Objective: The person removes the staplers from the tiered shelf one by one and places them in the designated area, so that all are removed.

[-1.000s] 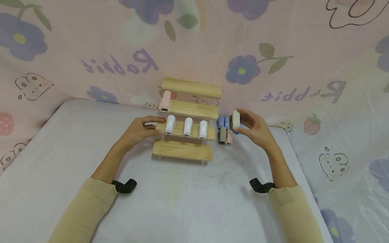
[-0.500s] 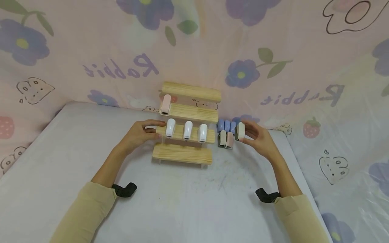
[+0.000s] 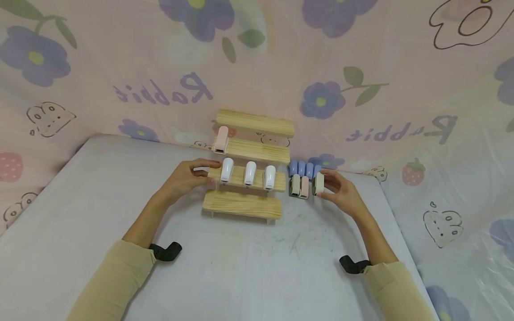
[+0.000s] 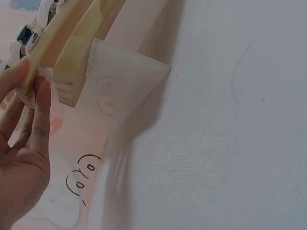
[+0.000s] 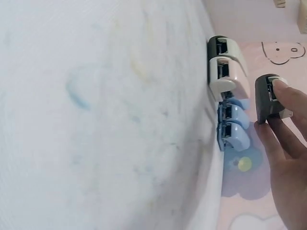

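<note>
My left hand (image 3: 186, 177) pinches the left end of a tier of the stepped wooden display shelf (image 3: 241, 204). Its thumb and fingers grip the plank's end (image 4: 29, 86) in the left wrist view. Three white staplers (image 3: 249, 173) stand along that tier; a pink stapler (image 3: 221, 139) is on the tier above, at the left. My right hand (image 3: 343, 194) holds a cream stapler (image 3: 318, 183) with a dark grey base (image 5: 262, 98), off the table in the right wrist view. Beside it on the table are another cream stapler (image 3: 295, 184), a pink one (image 3: 304, 187) and several blue ones (image 3: 301, 168).
A pale cloth covers the table (image 3: 241, 267), which meets a printed curtain (image 3: 257, 58) behind the shelf and at the sides. The shelf's bottom tier has translucent end supports (image 4: 124, 79). The stapler cluster stands close to the shelf's right end.
My right hand has moved down and slightly right with the cream stapler, from over the blue staplers to the right of the pink one. My left hand keeps its grip on the shelf.
</note>
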Motion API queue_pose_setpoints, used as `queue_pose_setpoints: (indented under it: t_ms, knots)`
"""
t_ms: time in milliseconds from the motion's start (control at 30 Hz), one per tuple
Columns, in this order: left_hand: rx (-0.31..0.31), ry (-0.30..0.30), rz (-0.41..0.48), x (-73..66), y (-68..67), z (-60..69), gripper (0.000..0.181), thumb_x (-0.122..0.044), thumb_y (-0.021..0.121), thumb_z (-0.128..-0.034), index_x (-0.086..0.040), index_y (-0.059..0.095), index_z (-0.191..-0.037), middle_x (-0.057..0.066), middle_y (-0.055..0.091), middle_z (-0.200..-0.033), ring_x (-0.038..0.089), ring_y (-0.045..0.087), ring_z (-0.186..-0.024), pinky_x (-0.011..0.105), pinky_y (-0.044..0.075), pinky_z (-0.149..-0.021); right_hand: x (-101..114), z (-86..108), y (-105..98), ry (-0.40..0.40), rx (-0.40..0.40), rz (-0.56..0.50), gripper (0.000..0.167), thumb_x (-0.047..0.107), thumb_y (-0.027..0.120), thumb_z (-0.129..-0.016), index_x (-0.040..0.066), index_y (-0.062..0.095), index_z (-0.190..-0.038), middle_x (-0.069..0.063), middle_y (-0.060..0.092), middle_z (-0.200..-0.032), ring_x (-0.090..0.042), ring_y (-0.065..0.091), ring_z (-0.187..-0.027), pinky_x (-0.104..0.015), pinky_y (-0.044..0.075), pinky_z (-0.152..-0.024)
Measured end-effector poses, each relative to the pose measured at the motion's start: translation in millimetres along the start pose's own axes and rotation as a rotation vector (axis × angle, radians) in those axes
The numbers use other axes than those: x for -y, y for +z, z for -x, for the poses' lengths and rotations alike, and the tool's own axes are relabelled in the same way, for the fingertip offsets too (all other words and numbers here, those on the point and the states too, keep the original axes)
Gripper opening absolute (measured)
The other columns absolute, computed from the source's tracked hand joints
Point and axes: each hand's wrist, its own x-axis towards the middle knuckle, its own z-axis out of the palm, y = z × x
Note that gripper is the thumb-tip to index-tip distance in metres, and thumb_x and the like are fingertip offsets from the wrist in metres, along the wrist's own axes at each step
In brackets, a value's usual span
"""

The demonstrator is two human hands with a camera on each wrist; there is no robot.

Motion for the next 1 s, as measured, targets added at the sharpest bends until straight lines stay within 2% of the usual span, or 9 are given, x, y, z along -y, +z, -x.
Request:
queue_pose_setpoints:
  t_ms: [167,367,633,833,1000]
  knots:
    - [0.000,-0.005,0.002,0.9,0.4,1.3,0.051,-0.023,0.084,-0.0814,-0.013,0.068,-0.128,0.000,0.058,-0.139,0.026,0.060,-0.118,0.031,0.048,-0.096,-11,-0.5,4,0.010,-0.018,0.029,0.069,-0.003,0.079,-0.081,0.000,0.047,-0.143,-0.023,0.053,-0.137,-0.041,0.052,-0.126,-0.029,0.047,-0.099]
    - [0.000,-0.002,0.017,0.1,0.8,2.0,0.049,-0.021,0.084,-0.0818,-0.013,0.068,-0.128,0.000,0.059,-0.139,0.027,0.062,-0.112,0.031,0.049,-0.092,-18,-2.2,8,0.036,0.005,0.015,0.070,-0.003,0.079,-0.081,0.000,0.047,-0.143,-0.028,0.053,-0.136,-0.044,0.053,-0.125,-0.039,0.047,-0.099]
    - [-0.006,0.019,0.008,1.9,1.2,-2.1,0.047,-0.019,0.083,-0.0828,-0.013,0.068,-0.127,0.002,0.061,-0.136,0.025,0.062,-0.108,0.028,0.051,-0.089,-23,-7.2,11,0.047,0.030,0.061,0.070,-0.003,0.080,-0.080,-0.003,0.047,-0.141,-0.032,0.054,-0.133,-0.047,0.054,-0.122,-0.050,0.045,-0.100]
    - [-0.006,0.006,0.014,1.5,1.6,-1.9,0.047,-0.018,0.083,-0.0826,-0.014,0.069,-0.127,0.001,0.061,-0.135,0.026,0.062,-0.106,0.028,0.052,-0.087,-25,-10.3,13,0.065,0.045,0.094,0.069,-0.002,0.080,-0.081,-0.002,0.046,-0.141,-0.032,0.054,-0.134,-0.045,0.055,-0.122,-0.052,0.044,-0.101]
    - [-0.009,0.009,0.023,0.8,1.0,-0.7,0.047,-0.016,0.082,-0.0830,-0.012,0.068,-0.128,0.003,0.061,-0.135,0.026,0.062,-0.105,0.027,0.052,-0.086,-26,-12.9,16,0.087,0.047,0.067,0.068,-0.002,0.079,-0.082,-0.001,0.046,-0.142,-0.031,0.054,-0.134,-0.045,0.056,-0.121,-0.051,0.046,-0.099]
